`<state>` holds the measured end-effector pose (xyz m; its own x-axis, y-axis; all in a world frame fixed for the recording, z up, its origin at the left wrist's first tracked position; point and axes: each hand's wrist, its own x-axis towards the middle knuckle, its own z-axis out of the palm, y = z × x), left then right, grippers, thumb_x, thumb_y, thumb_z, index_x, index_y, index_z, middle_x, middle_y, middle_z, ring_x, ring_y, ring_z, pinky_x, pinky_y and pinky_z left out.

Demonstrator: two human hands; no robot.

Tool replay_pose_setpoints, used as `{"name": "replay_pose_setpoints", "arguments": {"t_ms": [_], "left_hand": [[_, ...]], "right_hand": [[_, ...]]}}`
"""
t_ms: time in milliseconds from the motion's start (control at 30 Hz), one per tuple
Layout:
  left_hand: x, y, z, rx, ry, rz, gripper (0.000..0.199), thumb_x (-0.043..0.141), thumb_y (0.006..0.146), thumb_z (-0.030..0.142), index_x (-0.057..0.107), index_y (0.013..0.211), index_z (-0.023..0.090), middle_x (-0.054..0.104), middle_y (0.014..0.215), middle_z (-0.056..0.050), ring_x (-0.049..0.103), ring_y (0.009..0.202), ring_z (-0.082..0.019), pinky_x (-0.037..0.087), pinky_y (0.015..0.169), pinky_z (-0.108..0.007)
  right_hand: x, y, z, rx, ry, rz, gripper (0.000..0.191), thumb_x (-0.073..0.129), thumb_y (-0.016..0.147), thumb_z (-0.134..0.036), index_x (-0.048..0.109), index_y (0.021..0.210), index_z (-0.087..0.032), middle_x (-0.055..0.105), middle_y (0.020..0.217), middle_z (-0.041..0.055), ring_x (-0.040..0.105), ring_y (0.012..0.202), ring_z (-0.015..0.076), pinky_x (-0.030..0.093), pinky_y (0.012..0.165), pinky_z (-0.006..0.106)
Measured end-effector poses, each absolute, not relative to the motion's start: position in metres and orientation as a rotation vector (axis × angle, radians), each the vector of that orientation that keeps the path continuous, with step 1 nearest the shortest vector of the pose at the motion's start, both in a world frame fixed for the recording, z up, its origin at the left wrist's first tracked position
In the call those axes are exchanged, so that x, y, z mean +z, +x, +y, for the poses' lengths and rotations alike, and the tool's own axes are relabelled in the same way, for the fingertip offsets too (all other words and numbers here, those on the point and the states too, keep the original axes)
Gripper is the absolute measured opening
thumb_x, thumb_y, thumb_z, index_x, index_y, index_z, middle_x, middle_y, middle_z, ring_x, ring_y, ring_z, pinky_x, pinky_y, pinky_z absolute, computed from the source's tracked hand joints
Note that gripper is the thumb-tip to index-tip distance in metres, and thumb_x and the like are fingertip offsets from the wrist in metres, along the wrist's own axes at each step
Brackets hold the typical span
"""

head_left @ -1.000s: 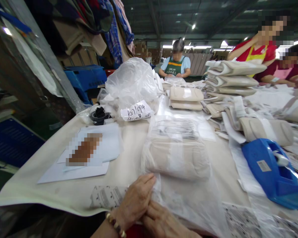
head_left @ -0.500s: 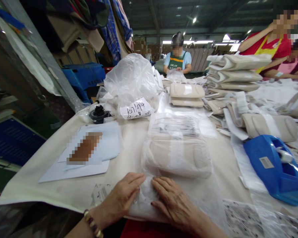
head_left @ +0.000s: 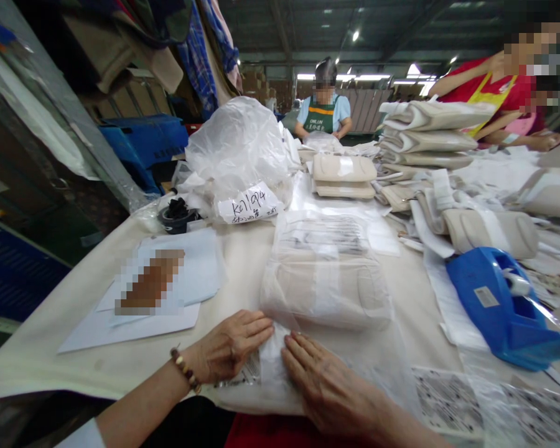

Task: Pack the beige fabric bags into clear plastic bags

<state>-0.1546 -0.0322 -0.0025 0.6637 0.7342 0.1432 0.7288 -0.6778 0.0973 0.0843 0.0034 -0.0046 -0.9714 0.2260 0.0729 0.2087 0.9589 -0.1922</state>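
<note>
A clear plastic bag (head_left: 373, 354) lies on the table before me, with a folded beige padded item (head_left: 294, 283) inside, wrapped by a white band. Fine printed lines show at the bag's far end. On the bag's near, loose end rests my left hand (head_left: 233, 345), fingers stretched out close together over the film; its thumb is hidden. My right hand (head_left: 324, 379) lies flat on the same loose end, its fingertips close to the left ones. Beneath the left hand, a printed patch of plastic (head_left: 249, 373) shows.
Blue tape dispenser (head_left: 488, 302) stands at right, beside printed plastic bags (head_left: 448, 401). Paper sheets (head_left: 200, 261) lie left. Behind them are a small dark bowl (head_left: 177, 218) and a bulging plastic sack (head_left: 238, 140). Folded beige pieces (head_left: 429, 140) are stacked back right. Co-workers stand beyond.
My left hand has moved up slightly and presses flatter along the bag's loose end. My right hand stays on the film. The whole view has shifted a little.
</note>
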Motion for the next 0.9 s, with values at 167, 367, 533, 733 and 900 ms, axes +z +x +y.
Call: {"name": "replay_pose_setpoints", "arguments": {"t_ms": [167, 367, 533, 733, 900], "left_hand": [[0.001, -0.152, -0.03, 0.264, 2.817, 1.267, 0.04, 0.04, 0.077, 0.006, 0.048, 0.115, 0.011, 0.058, 0.114, -0.011, 0.05, 0.106, -0.021, 0.045, 0.086, -0.034], [0.003, -0.137, -0.027, 0.198, 2.922, 1.32, 0.031, 0.041, 0.081, 0.016, 0.051, 0.109, 0.014, 0.061, 0.098, -0.012, 0.054, 0.092, -0.022, 0.045, 0.077, -0.037], [-0.001, -0.131, -0.025, 0.328, 3.064, 1.355, 0.028, 0.03, 0.088, 0.012, 0.056, 0.097, 0.016, 0.061, 0.086, -0.009, 0.055, 0.078, -0.019, 0.044, 0.068, -0.032], [-0.015, -0.145, -0.023, 0.699, 2.967, 1.22, 0.037, 0.028, 0.086, 0.01, 0.057, 0.108, 0.018, 0.065, 0.104, -0.007, 0.056, 0.099, -0.018, 0.045, 0.084, -0.032], [-0.005, -0.145, -0.015, 0.628, 2.47, 1.261, 0.033, 0.036, 0.089, 0.022, 0.057, 0.114, 0.028, 0.066, 0.109, -0.001, 0.06, 0.099, -0.015, 0.048, 0.084, -0.027]], "right_hand": [[-0.007, 0.08, 0.006, 0.171, -0.33, -2.983, 0.047, 0.041, 0.075, -0.003, 0.047, 0.121, 0.005, 0.051, 0.123, 0.0283, 0.049, 0.116, 0.0339, 0.044, 0.096, 0.043], [0.003, 0.076, 0.016, 0.667, -0.428, -2.861, 0.032, 0.045, 0.074, -0.006, 0.055, 0.104, -0.007, 0.062, 0.109, 0.0148, 0.054, 0.109, 0.0204, 0.037, 0.103, 0.032], [0.029, 0.105, 0.028, 0.745, -0.456, -2.767, 0.027, 0.044, 0.088, -0.026, 0.054, 0.11, -0.015, 0.064, 0.107, 0.0094, 0.057, 0.104, 0.0185, 0.045, 0.093, 0.032], [0.017, 0.204, 0.052, 0.315, -0.523, -2.625, 0.048, 0.032, 0.085, -0.007, 0.038, 0.132, -0.019, 0.06, 0.117, 0.0113, 0.054, 0.111, 0.0178, 0.048, 0.09, 0.034], [0.006, 0.248, 0.056, 0.109, -0.513, -2.805, 0.058, 0.036, 0.083, -0.006, 0.031, 0.138, -0.019, 0.056, 0.126, 0.0101, 0.046, 0.122, 0.0187, 0.042, 0.099, 0.038]]}}
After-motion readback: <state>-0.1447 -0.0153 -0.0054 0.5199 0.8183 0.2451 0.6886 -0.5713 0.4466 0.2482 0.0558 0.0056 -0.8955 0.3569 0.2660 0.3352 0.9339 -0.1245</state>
